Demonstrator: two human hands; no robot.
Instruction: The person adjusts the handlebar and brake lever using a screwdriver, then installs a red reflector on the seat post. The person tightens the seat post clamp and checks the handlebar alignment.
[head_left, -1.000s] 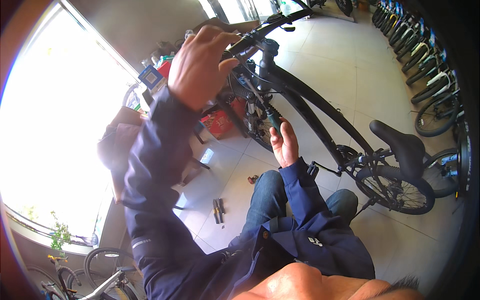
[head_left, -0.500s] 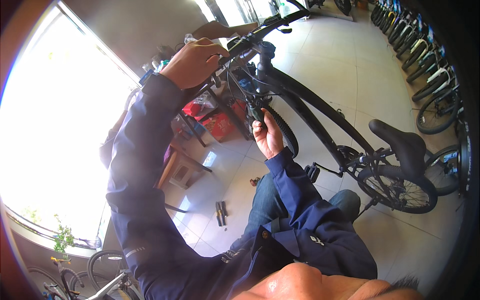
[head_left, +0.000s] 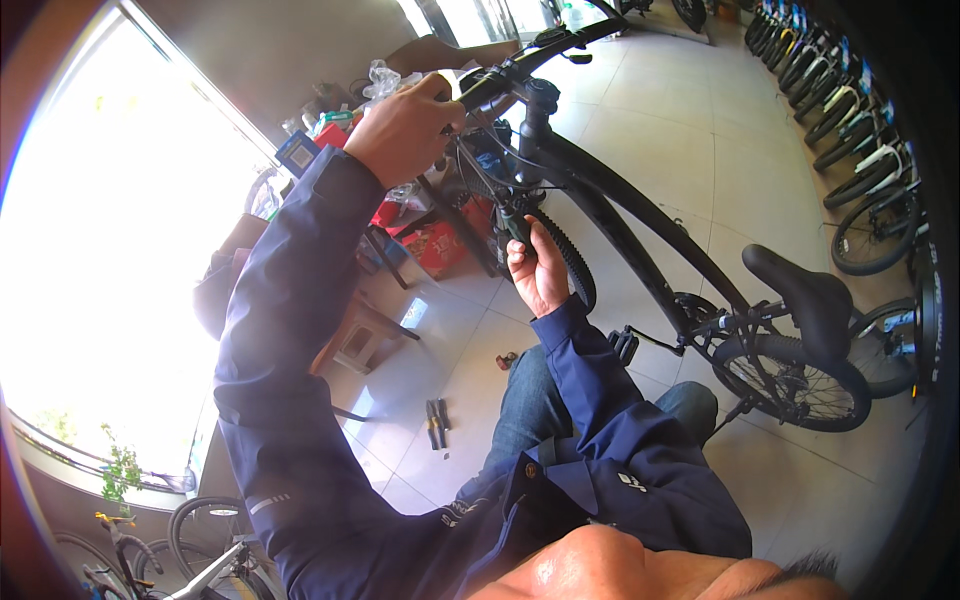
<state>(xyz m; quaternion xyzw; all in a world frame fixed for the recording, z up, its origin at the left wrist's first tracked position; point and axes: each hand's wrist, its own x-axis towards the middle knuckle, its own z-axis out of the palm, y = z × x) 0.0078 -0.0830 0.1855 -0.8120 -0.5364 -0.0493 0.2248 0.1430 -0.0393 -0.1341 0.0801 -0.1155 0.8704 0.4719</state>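
A black bicycle (head_left: 640, 215) stands in front of me on a tiled floor, its saddle (head_left: 805, 295) to the right. My left hand (head_left: 405, 130) is raised and closed around the left end of the handlebar (head_left: 530, 55). Lower down, my right hand (head_left: 537, 275) grips a dark green tool or fork part (head_left: 512, 222) beside the front tyre (head_left: 570, 262). Both arms wear dark blue sleeves. What the right fingers press on is partly hidden.
A cluttered table (head_left: 400, 215) with boxes and a red carton (head_left: 440, 245) stands behind the front wheel. Pliers (head_left: 436, 422) lie on the floor near my knee. A row of parked bicycles (head_left: 850, 120) lines the right side. A bright window (head_left: 110, 260) fills the left.
My left hand has slid along the handlebar and now sits farther from the camera. My right hand has shifted slightly up beside the front tyre. The view has tilted a little.
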